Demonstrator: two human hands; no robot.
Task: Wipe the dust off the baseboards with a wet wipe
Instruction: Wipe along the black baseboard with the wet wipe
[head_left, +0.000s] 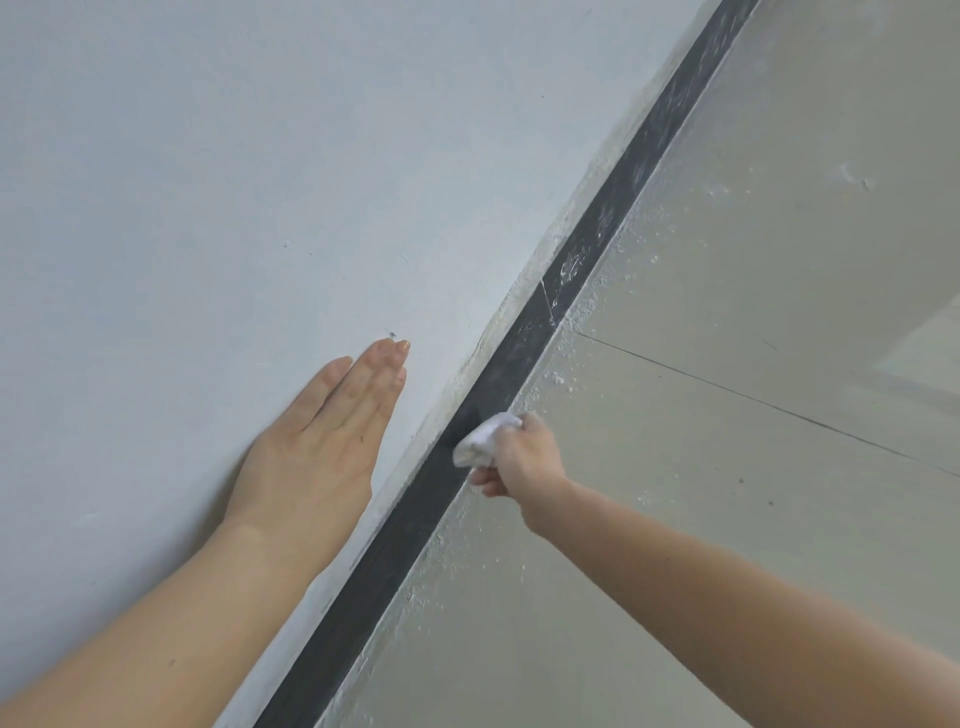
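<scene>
Dark baseboard (519, 358) runs lower-left to upper-right; right grip (524, 457) clutches bunched wipe (483, 439) against it; left grip (322, 447) flat on wall (208, 208).

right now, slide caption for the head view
Right hand holds a white wipe against the dark baseboard, left hand flat on the wall.

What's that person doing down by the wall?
A person is cleaning the dark baseboard that runs where the wall meets the floor. The right hand grips a bunched white wipe and presses it on the baseboard. The left hand lies flat on the wall, fingers straight. Beyond the wipe the baseboard shows pale dusty smears; the nearer stretch looks darker. White specks dot the floor beside it.
</scene>
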